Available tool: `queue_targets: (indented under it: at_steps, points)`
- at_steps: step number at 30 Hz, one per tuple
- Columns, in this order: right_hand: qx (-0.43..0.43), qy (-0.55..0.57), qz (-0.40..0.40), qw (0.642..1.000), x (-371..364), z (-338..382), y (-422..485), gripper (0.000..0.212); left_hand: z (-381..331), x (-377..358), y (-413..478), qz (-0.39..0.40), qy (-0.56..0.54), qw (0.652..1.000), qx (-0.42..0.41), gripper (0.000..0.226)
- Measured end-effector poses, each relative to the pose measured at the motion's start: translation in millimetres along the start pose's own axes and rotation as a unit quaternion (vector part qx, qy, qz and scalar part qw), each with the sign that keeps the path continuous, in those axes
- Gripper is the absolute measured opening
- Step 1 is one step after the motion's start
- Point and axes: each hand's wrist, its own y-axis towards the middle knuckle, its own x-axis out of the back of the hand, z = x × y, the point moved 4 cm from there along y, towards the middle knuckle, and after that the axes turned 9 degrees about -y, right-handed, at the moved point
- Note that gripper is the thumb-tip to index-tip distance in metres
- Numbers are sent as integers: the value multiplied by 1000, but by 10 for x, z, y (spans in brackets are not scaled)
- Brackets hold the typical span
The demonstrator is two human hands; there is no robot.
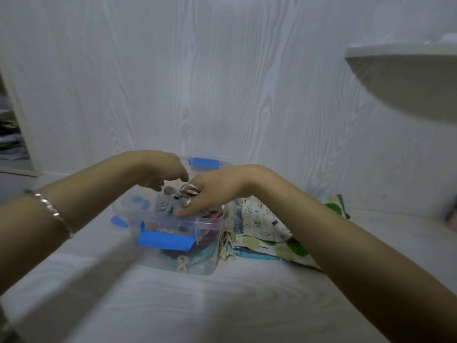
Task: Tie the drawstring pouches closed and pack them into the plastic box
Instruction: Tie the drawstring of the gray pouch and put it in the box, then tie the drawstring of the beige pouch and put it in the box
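Plastic box (209,264): clear, thin-walled, rectangular with rounded corners; open at the top, standing on a white tabletop (222,308) with a printed wood grain.
Latches: matte blue plastic, one flap on the box's near side (164,240), another on its far side (204,162).
Grey pouch (164,203): soft, creased cloth, bunched at the box's mouth and rising a little above its rim.
Inside the box: dark red and teal cloth seen through the wall, with a looped cream cord (182,263) low against the near wall.
Right hand (210,191): over the box's mouth, thumb low at the rim and fingers curled over the top, clamped on the grey pouch.
Left hand (160,170): above the box's left half, fingers bent downward with tips close to the pouch top (too blurred to tell contact or grip).
Bracelet (53,211): thin silver chain on the left wrist.
Printed pouches (264,226): flat cream cotton with small motifs and green blobs, piled just right of the box, frayed cords against its wall.
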Motion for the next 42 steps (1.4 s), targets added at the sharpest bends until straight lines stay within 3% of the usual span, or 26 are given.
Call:
queue_targets:
  at_steps: [2,5,8,12,15,17,20,23,26,28,30,31,34,36,39,42]
  points:
    - [-16,93,57,994,40,-2,-41,39,-57,59,-80,-2,86,994,-60,24]
    - [-72,116,-25,990,294,-198,65,56,25,-30,-196,140,146,978,-52,26]
    - [-148,-74,-31,986,299,-352,364,43,240,-151,-119,237,169,957,-3,26]
    - [-164,-266,120,942,-8,-303,684,56,424,-211,24,295,177,936,70,22]
    - [-190,-318,108,923,-7,-253,740,43,482,-243,101,295,203,927,108,35]
    - [-200,-335,77,917,-9,-231,760,38,512,-282,145,285,315,899,104,43]
    - [-194,-359,66,911,-44,-192,762,40,540,-368,250,256,465,843,82,39]
    - [-146,-388,107,904,-148,-196,804,48,548,-456,301,227,522,819,75,42]
    - [-129,-395,144,898,-189,-274,901,56,469,-515,244,216,518,825,64,46]
    - [-123,-342,122,924,-70,-340,802,69,350,-468,175,220,467,854,61,40]
    - [-95,-187,2,978,216,-344,530,82,153,-321,161,191,420,887,11,35]
    - [-80,-108,-76,988,391,-356,351,82,2,-234,134,154,386,909,-35,36]
    - [-100,20,-256,961,679,-733,-98,53,-435,-102,26,26,269,948,-168,35]
    - [-154,35,-302,940,586,-1094,-249,36,-664,-189,-81,-29,223,947,-228,30]
    - [-211,1,-239,948,76,-1494,-249,34,-854,-526,-205,-50,191,940,-279,28]
    - [-214,-35,-118,969,-701,-1696,-80,53,-940,-959,-209,-56,201,934,-290,31]
